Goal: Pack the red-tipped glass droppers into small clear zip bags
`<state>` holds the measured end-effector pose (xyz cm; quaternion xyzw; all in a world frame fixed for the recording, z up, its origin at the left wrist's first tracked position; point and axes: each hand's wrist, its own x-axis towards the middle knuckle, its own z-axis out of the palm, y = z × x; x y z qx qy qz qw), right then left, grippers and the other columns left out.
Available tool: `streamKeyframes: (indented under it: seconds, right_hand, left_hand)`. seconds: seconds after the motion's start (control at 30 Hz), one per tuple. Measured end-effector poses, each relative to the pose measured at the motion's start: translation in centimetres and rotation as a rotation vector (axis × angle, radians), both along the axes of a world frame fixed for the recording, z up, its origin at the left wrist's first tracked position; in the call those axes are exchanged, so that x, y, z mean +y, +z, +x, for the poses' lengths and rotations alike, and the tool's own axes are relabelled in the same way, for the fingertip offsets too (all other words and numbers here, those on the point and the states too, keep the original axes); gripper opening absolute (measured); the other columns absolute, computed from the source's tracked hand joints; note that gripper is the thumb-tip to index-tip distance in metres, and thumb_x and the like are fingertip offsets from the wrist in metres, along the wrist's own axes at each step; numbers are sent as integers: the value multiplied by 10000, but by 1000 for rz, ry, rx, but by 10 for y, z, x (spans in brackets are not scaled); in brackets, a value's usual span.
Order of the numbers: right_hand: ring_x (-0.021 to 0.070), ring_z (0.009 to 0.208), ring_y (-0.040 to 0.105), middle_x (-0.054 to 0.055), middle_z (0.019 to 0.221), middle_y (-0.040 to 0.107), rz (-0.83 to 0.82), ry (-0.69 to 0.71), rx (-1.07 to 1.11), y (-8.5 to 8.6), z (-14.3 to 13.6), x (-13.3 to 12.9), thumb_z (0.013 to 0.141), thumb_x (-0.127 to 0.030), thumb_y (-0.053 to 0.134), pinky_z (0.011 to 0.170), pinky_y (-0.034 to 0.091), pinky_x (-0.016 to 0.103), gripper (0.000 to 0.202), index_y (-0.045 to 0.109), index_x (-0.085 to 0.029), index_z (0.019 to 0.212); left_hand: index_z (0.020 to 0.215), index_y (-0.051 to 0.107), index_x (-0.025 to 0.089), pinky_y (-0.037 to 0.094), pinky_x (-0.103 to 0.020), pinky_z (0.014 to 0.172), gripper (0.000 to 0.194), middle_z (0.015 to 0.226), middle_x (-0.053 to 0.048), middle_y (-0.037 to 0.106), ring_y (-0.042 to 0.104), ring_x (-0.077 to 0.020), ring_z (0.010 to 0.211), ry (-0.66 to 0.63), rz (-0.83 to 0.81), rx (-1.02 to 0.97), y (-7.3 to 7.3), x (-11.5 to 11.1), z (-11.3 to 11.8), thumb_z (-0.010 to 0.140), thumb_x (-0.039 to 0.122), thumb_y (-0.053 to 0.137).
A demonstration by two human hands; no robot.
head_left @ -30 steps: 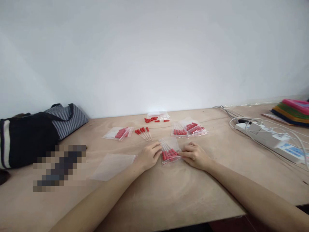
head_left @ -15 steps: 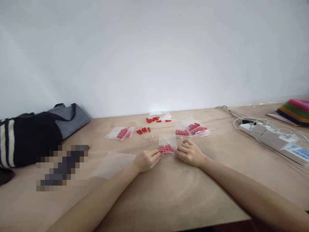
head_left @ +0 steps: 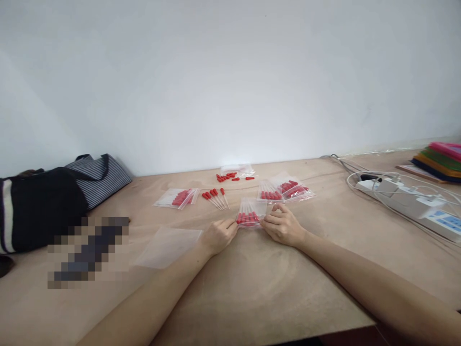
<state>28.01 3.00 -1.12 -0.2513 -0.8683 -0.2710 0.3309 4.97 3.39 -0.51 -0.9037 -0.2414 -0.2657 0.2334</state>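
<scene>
A small clear zip bag of red-capped droppers [head_left: 249, 214] lies on the wooden table [head_left: 252, 283] between my hands. My left hand [head_left: 218, 235] pinches its near left corner. My right hand [head_left: 283, 225] grips its right edge with curled fingers. Just behind it lie several loose red-capped droppers [head_left: 215, 197]. An empty clear bag [head_left: 169, 246] lies left of my left hand.
Filled bags lie at the back right [head_left: 284, 191] and back left [head_left: 177, 198]; loose red caps [head_left: 230, 177] sit near the wall. A dark striped bag [head_left: 54, 199] stands at the left. A power strip with cables [head_left: 410, 202] and stacked coloured sheets [head_left: 437, 161] lie at the right.
Both hands moved the filled bag a little farther from me and shifted from pressing its sides to pinching its near edge.
</scene>
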Motion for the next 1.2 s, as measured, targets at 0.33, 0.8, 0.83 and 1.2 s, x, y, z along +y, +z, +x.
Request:
streamKeyframes:
  seconds: [0.33,0.8,0.83,1.2]
  right_hand:
    - [87,594,480,-19,614,569,-69,-4,110,4,2,-4,821,-133,437,745,329,296,185,578,-197,721]
    - [89,604,477,-22,619,571,-51,6,79,4,0,-5,821,-159,464,760,318,304,144,592,-208,778]
    - [88,595,468,-26,605,561,-38,7,57,3,0,-4,823,-149,455,762,316,305,161,589,-210,758]
    - [101,647,479,-10,643,584,-6,-73,56,4,0,-2,816,-136,452,773,295,323,159,586,-189,750]
  left_hand:
    - [852,571,125,488,-237,537,244,792,-74,647,630,-153,670,-25,97,-11,8,2,-8,879,108,330]
    - [831,592,140,501,-231,571,263,719,-63,635,624,-139,630,-25,55,3,0,6,-11,903,162,340]
    - [825,591,140,497,-230,569,270,707,-61,628,619,-138,626,-20,50,7,0,6,-10,905,163,333]
    - [779,578,128,449,-242,504,247,684,-43,625,597,-143,584,-45,82,17,4,3,-8,893,123,360]
